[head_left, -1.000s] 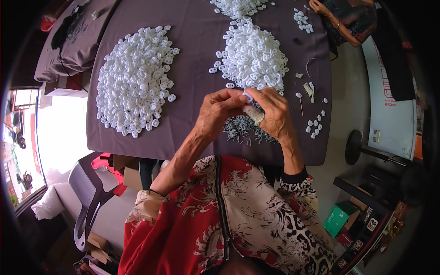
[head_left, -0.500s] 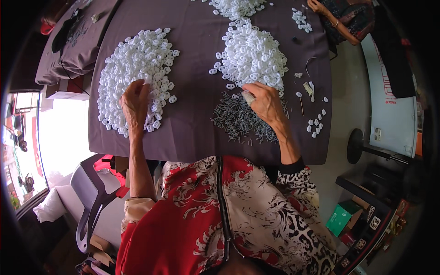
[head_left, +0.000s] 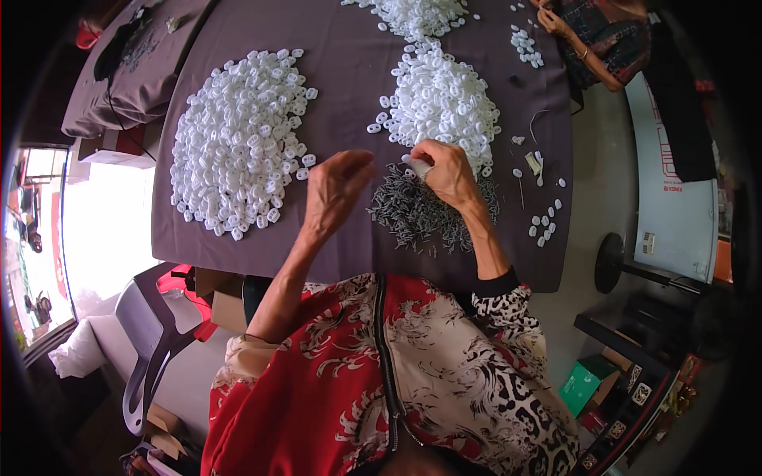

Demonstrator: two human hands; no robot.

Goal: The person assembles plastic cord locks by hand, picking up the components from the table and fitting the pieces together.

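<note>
My right hand [head_left: 451, 176] is closed in a pinch on a white oval plastic piece [head_left: 406, 159], at the near edge of the middle white pile [head_left: 444, 103]. A pale wrap covers one of its digits. Below its fingers spreads a heap of short dark grey pins [head_left: 425, 210]. My left hand [head_left: 340, 192] hangs over the cloth between the heaps, its fingers curled and pointing right. Motion blur hides whether anything is between those fingertips. To its left lies a broad pile of white oval pieces with holes [head_left: 238, 143].
A dark cloth covers the table [head_left: 333, 95]. At right lie loose white ovals [head_left: 543, 226], a thin stick [head_left: 521, 190] and a small tube [head_left: 534, 163]. Another person's hands [head_left: 556, 22] work at the far right by a small white cluster [head_left: 525, 47]. A grey chair [head_left: 147, 333] stands at left.
My left hand has left the left white pile and moved right, toward my right hand. My right hand has shifted slightly left and stays over the grey pins.
</note>
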